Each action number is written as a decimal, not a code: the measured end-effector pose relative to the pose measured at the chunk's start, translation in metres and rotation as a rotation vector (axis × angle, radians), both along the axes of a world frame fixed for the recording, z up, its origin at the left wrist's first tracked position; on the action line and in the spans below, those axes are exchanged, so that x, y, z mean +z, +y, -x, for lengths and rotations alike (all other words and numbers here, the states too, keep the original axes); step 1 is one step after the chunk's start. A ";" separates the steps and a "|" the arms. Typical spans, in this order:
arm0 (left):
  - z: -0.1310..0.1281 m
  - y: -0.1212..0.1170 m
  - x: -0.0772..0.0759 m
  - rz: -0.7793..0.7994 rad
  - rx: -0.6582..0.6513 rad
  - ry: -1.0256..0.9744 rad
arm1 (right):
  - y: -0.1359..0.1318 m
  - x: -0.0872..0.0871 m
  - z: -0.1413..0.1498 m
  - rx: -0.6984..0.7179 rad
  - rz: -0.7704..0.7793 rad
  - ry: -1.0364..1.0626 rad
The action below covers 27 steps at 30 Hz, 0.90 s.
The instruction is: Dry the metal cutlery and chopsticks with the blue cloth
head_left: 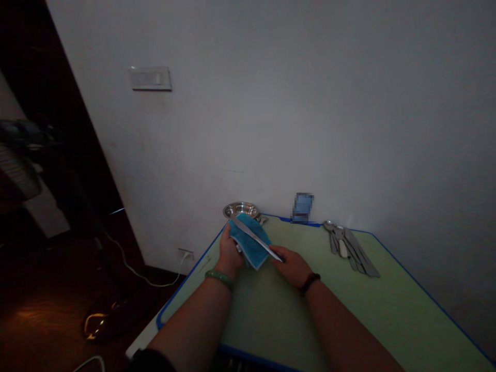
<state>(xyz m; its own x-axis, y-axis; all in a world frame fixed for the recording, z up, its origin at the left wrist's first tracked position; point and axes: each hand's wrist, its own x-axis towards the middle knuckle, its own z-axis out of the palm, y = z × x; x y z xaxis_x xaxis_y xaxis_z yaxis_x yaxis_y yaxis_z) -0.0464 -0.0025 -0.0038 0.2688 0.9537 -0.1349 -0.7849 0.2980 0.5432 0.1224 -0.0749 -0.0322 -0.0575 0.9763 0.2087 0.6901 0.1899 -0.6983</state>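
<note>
A blue cloth [251, 253] lies spread over the palm of my left hand [229, 252], whose fingers are mostly hidden beneath it. Across the cloth rests a knife [253, 236] with a long silver blade, pointing up and to the left. My right hand [293, 266] is closed around the knife's dark handle end. Just beyond the cloth, a shiny metal bowl [226, 211] stands at the table's far left corner, with some metal cutlery [263, 220] beside it, partly covered from view.
On the right of the green, blue-edged table [282, 320] lie several spoons and knives [360, 253]. A pixelated upright object [303, 207] stands at the back edge against the wall [310, 113]. A white cable [155, 284] runs from a wall socket [186, 253] on the left.
</note>
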 end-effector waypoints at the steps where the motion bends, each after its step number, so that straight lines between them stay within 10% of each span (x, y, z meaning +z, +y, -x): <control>1: 0.000 0.000 0.000 0.005 0.002 0.002 | 0.000 0.000 0.000 -0.004 0.001 0.000; 27: 0.000 0.001 0.001 0.072 0.019 -0.002 | -0.001 0.003 -0.001 -0.013 -0.001 -0.019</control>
